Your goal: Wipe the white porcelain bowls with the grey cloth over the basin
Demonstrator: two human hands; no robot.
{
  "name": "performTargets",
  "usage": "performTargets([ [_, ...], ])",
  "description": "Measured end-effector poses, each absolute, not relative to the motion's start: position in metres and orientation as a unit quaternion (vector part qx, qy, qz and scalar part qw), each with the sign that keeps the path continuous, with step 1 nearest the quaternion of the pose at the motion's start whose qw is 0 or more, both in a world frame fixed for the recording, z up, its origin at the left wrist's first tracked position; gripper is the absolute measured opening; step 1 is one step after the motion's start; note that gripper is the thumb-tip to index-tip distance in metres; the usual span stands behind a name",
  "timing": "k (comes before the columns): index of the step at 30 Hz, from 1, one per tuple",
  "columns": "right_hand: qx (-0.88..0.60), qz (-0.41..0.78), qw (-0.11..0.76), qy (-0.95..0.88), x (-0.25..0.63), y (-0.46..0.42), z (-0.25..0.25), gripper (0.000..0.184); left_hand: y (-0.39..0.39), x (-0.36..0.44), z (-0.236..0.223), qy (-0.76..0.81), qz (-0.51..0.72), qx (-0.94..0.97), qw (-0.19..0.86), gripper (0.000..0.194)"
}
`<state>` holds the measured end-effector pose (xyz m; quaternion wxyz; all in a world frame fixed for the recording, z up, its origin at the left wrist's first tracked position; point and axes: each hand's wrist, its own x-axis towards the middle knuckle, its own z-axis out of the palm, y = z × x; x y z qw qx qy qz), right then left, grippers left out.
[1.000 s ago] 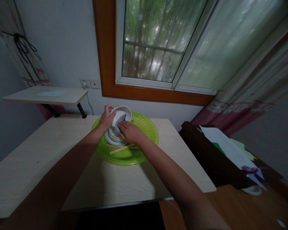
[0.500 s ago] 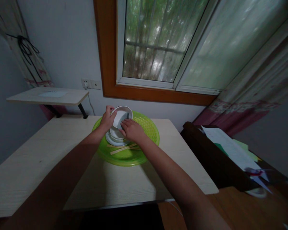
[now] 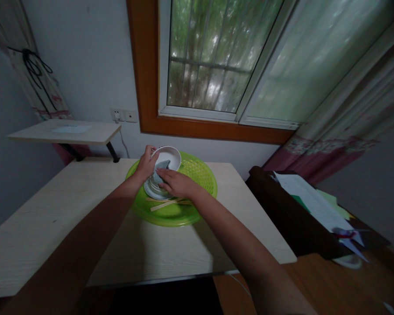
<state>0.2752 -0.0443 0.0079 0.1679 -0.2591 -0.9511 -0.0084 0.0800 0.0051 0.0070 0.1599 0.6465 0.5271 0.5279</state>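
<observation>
My left hand [image 3: 147, 162] grips the left rim of a white bowl [image 3: 172, 157], tilted so that its inside faces me. Pressed to the bowl's inner wall is a grey-blue cloth [image 3: 163, 165], held under the fingers of my right hand [image 3: 174, 181]. Below the bowl, partly hidden by it and my right hand, more white dishes [image 3: 151, 192] are stacked. They stand in a round green plastic basket [image 3: 203, 179]. In front of the stack, pale wooden chopsticks [image 3: 162, 204] lie crossed.
The basket stands on a pale wooden table [image 3: 170, 249]. A small raised shelf [image 3: 65, 131] is at the table's left back. To the right, papers [image 3: 308, 197] lie on a dark brown piece of furniture [image 3: 279, 214]. A window [image 3: 216, 65] is behind.
My right hand has moved left and slightly down with the cloth, across the bowl. The bowl's inside now shows more. My left hand keeps its hold.
</observation>
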Motion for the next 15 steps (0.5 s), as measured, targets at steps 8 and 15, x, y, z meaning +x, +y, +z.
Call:
performTargets([
  [8, -0.329, -0.093, 0.160, -0.926, 0.2781, -0.0401, 0.0106, 0.041, 0.0051, 0.0816, 0.0074, 0.527, 0.524, 0.651, 0.155, 0.029],
  [15, -0.358, -0.174, 0.202, -0.895, 0.2795, -0.0418, 0.0182, 0.034, 0.0077, 0.0808, 0.0059, 0.519, 0.541, 0.642, 0.160, 0.030],
])
